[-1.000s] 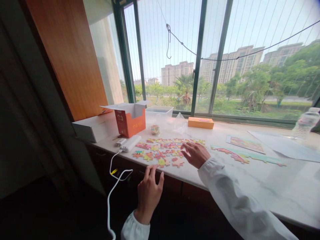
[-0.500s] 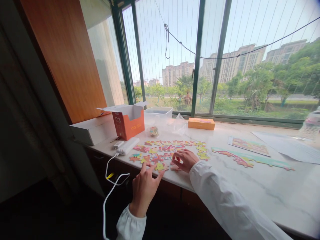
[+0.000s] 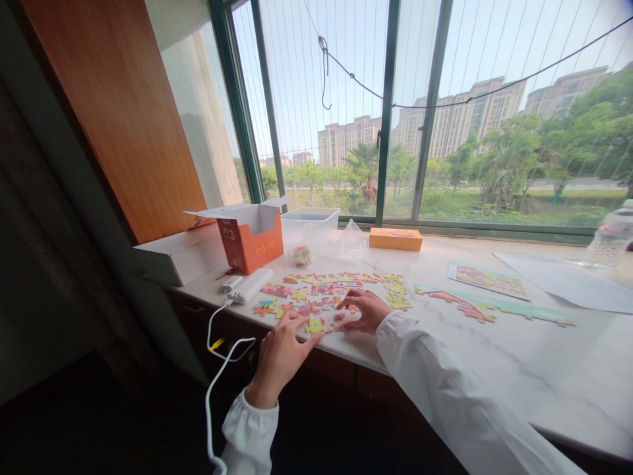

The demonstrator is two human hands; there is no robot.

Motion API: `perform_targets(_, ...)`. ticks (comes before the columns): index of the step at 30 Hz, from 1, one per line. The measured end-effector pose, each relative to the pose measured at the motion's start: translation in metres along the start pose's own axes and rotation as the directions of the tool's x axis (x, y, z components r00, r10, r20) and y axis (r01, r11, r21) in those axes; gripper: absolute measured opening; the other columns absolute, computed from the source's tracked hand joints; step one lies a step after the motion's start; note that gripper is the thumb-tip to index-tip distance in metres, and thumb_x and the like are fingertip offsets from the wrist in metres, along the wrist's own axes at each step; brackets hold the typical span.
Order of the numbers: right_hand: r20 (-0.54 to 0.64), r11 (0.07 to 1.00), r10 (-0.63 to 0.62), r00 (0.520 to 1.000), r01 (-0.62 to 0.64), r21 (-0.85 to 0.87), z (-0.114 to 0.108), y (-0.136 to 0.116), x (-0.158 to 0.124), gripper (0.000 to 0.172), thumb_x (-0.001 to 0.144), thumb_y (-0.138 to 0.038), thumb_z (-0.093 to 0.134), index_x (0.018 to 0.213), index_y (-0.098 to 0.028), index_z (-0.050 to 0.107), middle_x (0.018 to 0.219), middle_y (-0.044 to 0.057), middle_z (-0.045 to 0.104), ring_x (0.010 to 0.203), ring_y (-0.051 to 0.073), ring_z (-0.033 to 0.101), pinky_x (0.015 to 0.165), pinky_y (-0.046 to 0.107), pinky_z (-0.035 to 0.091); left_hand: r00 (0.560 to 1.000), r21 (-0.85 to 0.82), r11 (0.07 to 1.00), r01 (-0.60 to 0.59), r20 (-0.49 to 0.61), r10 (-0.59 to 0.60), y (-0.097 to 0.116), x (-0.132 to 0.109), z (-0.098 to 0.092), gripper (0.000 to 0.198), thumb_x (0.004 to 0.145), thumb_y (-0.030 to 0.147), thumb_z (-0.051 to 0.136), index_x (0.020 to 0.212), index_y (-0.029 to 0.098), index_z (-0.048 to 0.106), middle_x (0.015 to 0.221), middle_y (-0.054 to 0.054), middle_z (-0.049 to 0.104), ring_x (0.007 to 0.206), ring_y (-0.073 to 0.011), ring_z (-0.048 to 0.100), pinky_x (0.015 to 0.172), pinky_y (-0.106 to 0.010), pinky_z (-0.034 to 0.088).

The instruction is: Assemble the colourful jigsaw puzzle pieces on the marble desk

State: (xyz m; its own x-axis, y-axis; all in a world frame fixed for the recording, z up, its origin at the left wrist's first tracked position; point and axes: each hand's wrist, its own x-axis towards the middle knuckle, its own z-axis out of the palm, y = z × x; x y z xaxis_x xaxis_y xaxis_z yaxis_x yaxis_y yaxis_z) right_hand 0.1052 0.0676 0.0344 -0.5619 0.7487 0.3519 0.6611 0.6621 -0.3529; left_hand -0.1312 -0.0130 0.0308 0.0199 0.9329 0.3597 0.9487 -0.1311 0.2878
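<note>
Wide glazed window (image 3: 331,86), dark green frame, one thin dark cord slung across. Below, smooth countertop (image 3: 558,382) of pale, grey-veined, marble-like stone; at far left, one tall wood-grained panel (image 3: 113,99).

Along the back, one low white box (image 3: 180,257); beside it, one orange-red cardboard carton (image 3: 237,249), flaps up, inside hidden. Just behind, one whitish translucent bin (image 3: 316,227), contents not visible. Further right, one flat, closed orange box (image 3: 395,241), and by the right edge one clear ribbed bottle (image 3: 610,241) near one thin white sheet (image 3: 568,280).

Right of the hands, one long, knobbly-edged joined strip (image 3: 475,310) in teal and red, just short of one flat printed card (image 3: 487,282).

Left hand (image 3: 279,349) at the counter's near edge, thumb and fingers apart around a yellow piece (image 3: 315,326). Right hand (image 3: 366,311) curled over a pink piece (image 3: 339,317); impossible to tell whether pinched. Hands near each other, not touching.

Around and beyond the fingertips, interlocking-shaped puzzle pieces (image 3: 396,290) in loose rows, too crowded to count. Behind them, one clear-wrapped bundle (image 3: 301,256), small and multicoloured.
</note>
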Motion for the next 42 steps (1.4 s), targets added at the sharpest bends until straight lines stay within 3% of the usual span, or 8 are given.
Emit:
perform_targets(13, 0.102, 0.994, -0.009, 0.995, -0.002, 0.107, -0.003, 0.005, -0.001, 0.042, 0.061, -0.056, 0.080, 0.096, -0.032, 0.074, 0.098, 0.003, 0.063, 0.090, 0.019, 0.060, 0.084, 0.033, 0.042, 0.995, -0.171, 0.980, -0.101, -0.033, 0.097, -0.009, 0.006, 0.002, 0.039, 0.079, 0.055, 0.064, 0.108, 0.030, 0.068, 0.117, -0.002, 0.065, 0.108, -0.0220, 0.062, 0.086, -0.030, 0.050)
perform_targets(21, 0.125, 0.994, 0.016, 0.992, -0.030, 0.104, -0.006, 0.002, -0.003, 0.041, 0.062, -0.052, 0.081, 0.098, -0.033, 0.074, 0.100, 0.002, 0.063, 0.090, 0.019, 0.059, 0.081, 0.032, 0.043, 0.986, -0.171, 0.971, -0.166, -0.049, 0.159, -0.007, 0.007, -0.002, 0.040, 0.080, 0.057, 0.063, 0.109, 0.030, 0.068, 0.115, -0.002, 0.065, 0.104, -0.0208, 0.063, 0.085, -0.031, 0.051)
perform_targets(27, 0.135, 0.992, -0.009, 0.991, -0.008, 0.127, -0.006, 0.003, -0.003, 0.043, 0.062, -0.051, 0.081, 0.100, -0.031, 0.074, 0.099, 0.003, 0.063, 0.087, 0.017, 0.058, 0.078, 0.029, 0.044, 0.988, -0.155, 0.976, -0.150, 0.001, 0.152, -0.004, 0.007, -0.002, 0.041, 0.081, 0.058, 0.060, 0.109, 0.030, 0.069, 0.113, -0.003, 0.066, 0.098, -0.0210, 0.064, 0.085, -0.030, 0.050)
perform_targets(32, 0.107, 0.991, -0.025, 0.994, 0.010, 0.134, -0.006, 0.004, -0.003, 0.043, 0.063, -0.052, 0.080, 0.100, -0.030, 0.074, 0.097, 0.003, 0.063, 0.081, 0.015, 0.057, 0.076, 0.028, 0.045, 0.989, -0.124, 0.983, -0.139, 0.031, 0.143, -0.002, 0.006, -0.003, 0.043, 0.081, 0.060, 0.058, 0.110, 0.030, 0.069, 0.116, -0.004, 0.065, 0.100, -0.0220, 0.064, 0.087, -0.031, 0.049)
perform_targets(37, 0.058, 0.985, -0.047, 0.997, 0.036, 0.166, 0.000, 0.009, 0.003, 0.033, 0.079, -0.050, 0.067, 0.098, -0.024, 0.075, 0.090, 0.005, 0.064, 0.075, 0.014, 0.056, 0.073, 0.027, 0.044, 0.989, -0.105, 0.985, -0.136, 0.036, 0.141, -0.001, 0.007, -0.004, 0.042, 0.082, 0.059, 0.058, 0.111, 0.031, 0.068, 0.116, -0.003, 0.065, 0.100, -0.0209, 0.064, 0.085, -0.030, 0.049)
perform_targets(42, 0.008, 0.983, -0.029, 1.000, 0.027, 0.184, 0.007, 0.008, 0.006, 0.031, 0.079, -0.047, 0.068, 0.096, -0.023, 0.076, 0.086, 0.005, 0.064, 0.072, 0.013, 0.054, 0.070, 0.026, 0.043, 0.989, -0.101, 0.986, -0.133, 0.043, 0.138, -0.001, 0.008, -0.005, 0.043, 0.082, 0.059, 0.058, 0.112, 0.030, 0.068, 0.115, -0.003, 0.065, 0.097, -0.0204, 0.064, 0.083, -0.030, 0.050)
